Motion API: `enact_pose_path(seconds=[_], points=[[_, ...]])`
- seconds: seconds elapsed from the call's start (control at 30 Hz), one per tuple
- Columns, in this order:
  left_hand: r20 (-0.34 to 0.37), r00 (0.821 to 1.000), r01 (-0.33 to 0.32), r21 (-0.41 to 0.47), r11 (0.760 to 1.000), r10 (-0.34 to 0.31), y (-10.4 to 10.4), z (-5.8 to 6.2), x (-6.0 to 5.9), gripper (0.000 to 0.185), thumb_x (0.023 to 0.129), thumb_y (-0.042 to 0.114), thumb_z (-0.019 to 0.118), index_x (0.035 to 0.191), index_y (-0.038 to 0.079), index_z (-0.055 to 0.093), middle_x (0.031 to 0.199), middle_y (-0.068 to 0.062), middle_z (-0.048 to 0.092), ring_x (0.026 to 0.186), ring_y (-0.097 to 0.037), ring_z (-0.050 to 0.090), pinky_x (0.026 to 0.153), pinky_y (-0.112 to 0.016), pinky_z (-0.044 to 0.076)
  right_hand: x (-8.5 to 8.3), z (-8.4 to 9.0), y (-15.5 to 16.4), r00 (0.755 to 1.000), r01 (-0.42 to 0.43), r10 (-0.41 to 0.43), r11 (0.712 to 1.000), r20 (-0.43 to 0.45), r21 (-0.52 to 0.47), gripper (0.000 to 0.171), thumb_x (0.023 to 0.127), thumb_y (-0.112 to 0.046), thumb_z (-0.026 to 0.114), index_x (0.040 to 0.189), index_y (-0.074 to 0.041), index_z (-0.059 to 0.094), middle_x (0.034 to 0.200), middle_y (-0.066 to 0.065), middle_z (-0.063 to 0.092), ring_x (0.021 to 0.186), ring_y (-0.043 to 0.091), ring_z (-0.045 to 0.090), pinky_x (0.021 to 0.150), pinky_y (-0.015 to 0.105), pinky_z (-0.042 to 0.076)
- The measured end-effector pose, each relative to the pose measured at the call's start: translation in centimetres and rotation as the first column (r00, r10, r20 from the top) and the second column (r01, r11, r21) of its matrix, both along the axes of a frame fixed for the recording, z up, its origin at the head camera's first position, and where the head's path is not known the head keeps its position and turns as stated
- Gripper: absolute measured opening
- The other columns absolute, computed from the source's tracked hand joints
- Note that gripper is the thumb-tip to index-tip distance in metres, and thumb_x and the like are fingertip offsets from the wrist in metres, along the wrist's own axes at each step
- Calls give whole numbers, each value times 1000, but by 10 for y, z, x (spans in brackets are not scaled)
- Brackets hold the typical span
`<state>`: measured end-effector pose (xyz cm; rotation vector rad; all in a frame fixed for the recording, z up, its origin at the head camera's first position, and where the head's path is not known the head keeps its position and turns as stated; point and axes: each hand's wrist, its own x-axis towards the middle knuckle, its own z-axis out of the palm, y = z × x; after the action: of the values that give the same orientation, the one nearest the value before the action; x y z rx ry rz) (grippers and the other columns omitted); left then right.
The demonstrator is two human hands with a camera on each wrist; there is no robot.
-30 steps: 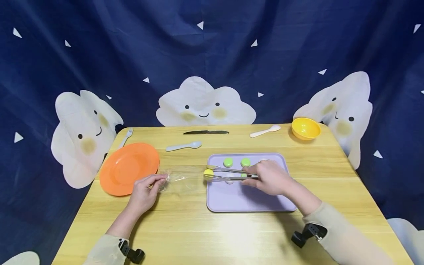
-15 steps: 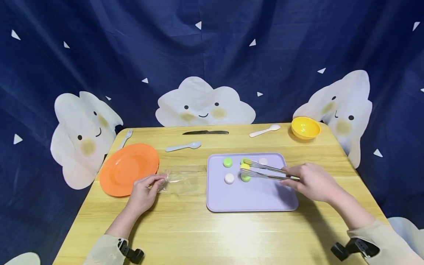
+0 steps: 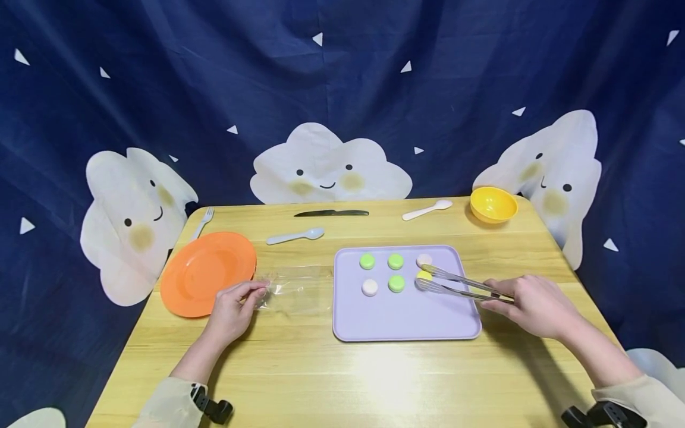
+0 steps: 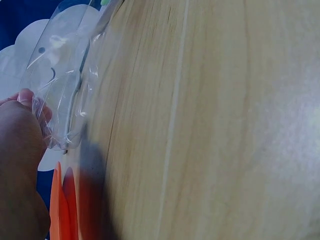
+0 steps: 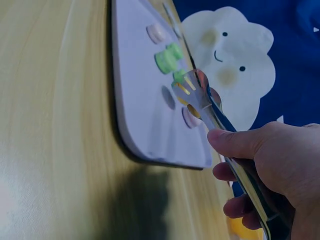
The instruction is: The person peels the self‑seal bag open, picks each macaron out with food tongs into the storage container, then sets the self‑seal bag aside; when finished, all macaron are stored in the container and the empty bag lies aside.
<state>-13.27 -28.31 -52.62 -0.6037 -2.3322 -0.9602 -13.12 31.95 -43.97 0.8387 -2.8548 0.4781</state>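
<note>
My right hand (image 3: pixel 535 303) grips metal tongs (image 3: pixel 465 280) from the right. Between their slotted heads is a yellow macaron (image 3: pixel 424 276), over the tray's right part. In the right wrist view, the tongs (image 5: pixel 216 114) partly hide the yellow macaron, and a shadow lies on the tray (image 5: pixel 145 110) below. Three green macarons (image 3: pixel 396 283), a white one (image 3: pixel 370 288) and a pale pink one (image 3: pixel 424 260) sit on the lilac tray (image 3: pixel 385 321). My left hand (image 3: pixel 235 309) pinches the left end of a clear plastic bag (image 3: pixel 299 291), which extends toward the tray's left edge.
An orange plate (image 3: pixel 206 273) lies left of the bag, beside a fork (image 3: pixel 202 223). Along the back are a pale blue spoon (image 3: pixel 295 236), a black knife (image 3: pixel 332 213), a white spoon (image 3: pixel 427 210) and a yellow bowl (image 3: pixel 493 205).
The right hand has drawn the tongs and the yellow macaron rightward, from the bag's side of the tray across to its right part. The left hand keeps its place on the bag.
</note>
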Motion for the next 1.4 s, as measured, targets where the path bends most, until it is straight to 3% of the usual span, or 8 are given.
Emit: enact_pose_path(seconds=[0.27,0.5,0.67,0.9,1.0,1.13,1.27,1.4], points=[[28,1000,8,11,1000,-8,0,1,-1,24,85,-13,81,103,3,80,101,-7,80,90,-27,77,83,-11,55,1,-6,6,999,31,-32,999,36,30,30,87,-33,88,111,-17,83,90,-7,77,64,5,60,46,33,43],[15,1000,8,0,1000,-8,1,3,0,24,85,-13,82,104,2,80,103,-6,80,90,-27,77,84,-14,57,3,-7,9,996,55,-57,998,71,27,34,88,-36,88,115,-16,80,74,-24,61,57,-1,46,48,30,39],[19,1000,10,-6,1000,-10,1,4,-1,24,85,-13,82,104,1,80,103,-8,80,90,-28,77,84,-16,57,5,0,10,990,112,-107,993,95,-41,52,88,-38,88,127,-7,76,63,-20,54,48,-2,37,47,27,32],[53,999,-10,-67,998,14,0,3,-2,20,87,-7,83,105,3,81,104,-8,80,93,-28,77,86,-20,58,5,-3,17,983,182,-177,973,49,-141,42,88,-33,89,122,-13,75,82,-11,67,52,-2,46,46,25,36],[79,997,-14,-113,994,23,0,5,-2,18,89,-3,83,106,4,81,104,-5,80,96,-28,77,87,-31,61,6,-5,27,968,250,-245,957,54,-144,37,91,-35,86,119,-15,74,77,-10,65,52,2,46,46,29,35],[118,993,1,-191,981,22,2,8,-3,19,92,3,83,110,5,81,108,-6,80,101,-29,76,87,-48,62,9,-13,44,926,375,-366,919,89,-123,50,93,-43,83,127,-7,72,66,-8,59,55,10,47,48,33,32],[196,980,16,-260,966,36,5,12,-3,18,96,11,81,114,9,81,113,-5,79,105,-30,75,90,-52,61,11,-27,60,896,444,-435,886,90,-135,58,92,-45,84,128,-2,70,74,0,69,60,19,53,50,37,37],[252,966,24,-315,949,59,7,13,-4,16,99,15,78,114,10,81,116,-7,78,108,-31,74,93,-53,60,12,-42,71,880,475,-467,868,85,-147,56,92,-44,83,124,0,70,84,7,76,72,37,66,57,54,47]])
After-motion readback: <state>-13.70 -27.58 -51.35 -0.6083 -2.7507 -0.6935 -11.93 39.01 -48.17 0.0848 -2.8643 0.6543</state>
